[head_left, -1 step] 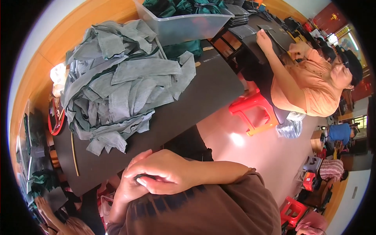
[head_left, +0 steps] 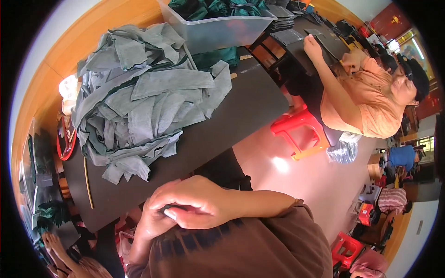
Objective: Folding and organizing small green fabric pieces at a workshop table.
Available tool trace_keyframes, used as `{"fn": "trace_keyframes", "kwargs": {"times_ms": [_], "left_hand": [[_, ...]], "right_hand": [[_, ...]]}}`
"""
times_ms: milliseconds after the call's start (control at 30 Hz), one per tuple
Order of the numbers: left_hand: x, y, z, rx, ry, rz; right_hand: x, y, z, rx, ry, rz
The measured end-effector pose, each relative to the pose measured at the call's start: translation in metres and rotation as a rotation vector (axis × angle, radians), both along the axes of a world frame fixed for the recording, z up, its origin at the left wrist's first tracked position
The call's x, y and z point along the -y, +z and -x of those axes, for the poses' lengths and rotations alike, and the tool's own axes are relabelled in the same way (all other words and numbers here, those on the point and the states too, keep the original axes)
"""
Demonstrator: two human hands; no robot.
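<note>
My two hands are clasped together in front of my body, off the near edge of the dark table. My right hand (head_left: pixel 197 201) lies on top, its fingers curled round my left hand (head_left: pixel 156 224) and its thumb bent inward. Most of my left hand's fingers are hidden under the right. A small dark patch shows between the hands; I cannot tell whether it is an object or a shadow. Beyond them, a heap of grey-green cloth pieces (head_left: pixel 171 85) is piled on the dark table (head_left: pixel 218 127), apart from both hands.
Behind the heap stands a translucent plastic bin (head_left: pixel 222 34) with dark green cloth. A co-worker in an orange shirt (head_left: pixel 373 102) sits at another table on the right. A red stool (head_left: pixel 301 129) stands on the floor between. At the lower left is another person's hand (head_left: pixel 53 243).
My clasped hands have shifted very slightly, and a fingertip that stuck up at their far side no longer shows. The cloth heap has not moved.
</note>
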State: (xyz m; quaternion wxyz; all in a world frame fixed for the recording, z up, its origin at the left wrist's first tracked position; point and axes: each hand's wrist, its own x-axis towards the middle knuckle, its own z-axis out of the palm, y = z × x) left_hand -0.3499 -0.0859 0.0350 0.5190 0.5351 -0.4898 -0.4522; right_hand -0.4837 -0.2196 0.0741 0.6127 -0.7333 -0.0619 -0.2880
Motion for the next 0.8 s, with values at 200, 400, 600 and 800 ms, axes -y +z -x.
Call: {"fn": "trace_keyframes", "kwargs": {"times_ms": [200, 400, 600, 800], "left_hand": [[-0.004, -0.001, -0.008, 0.036, 0.022, -0.062], [-0.005, -0.005, -0.008, 0.161, 0.076, -0.195], [0.005, -0.006, -0.002, 0.245, 0.07, -0.172], [0.006, 0.003, -0.002, 0.288, 0.11, -0.176]], "right_hand": [[0.017, 0.007, 0.013, 0.06, -0.134, -0.141], [0.023, 0.0, 0.017, 0.049, -0.162, -0.113], [0.024, -0.006, 0.018, 0.024, -0.179, -0.172], [0.029, -0.006, 0.026, -0.039, -0.168, -0.245]]}}
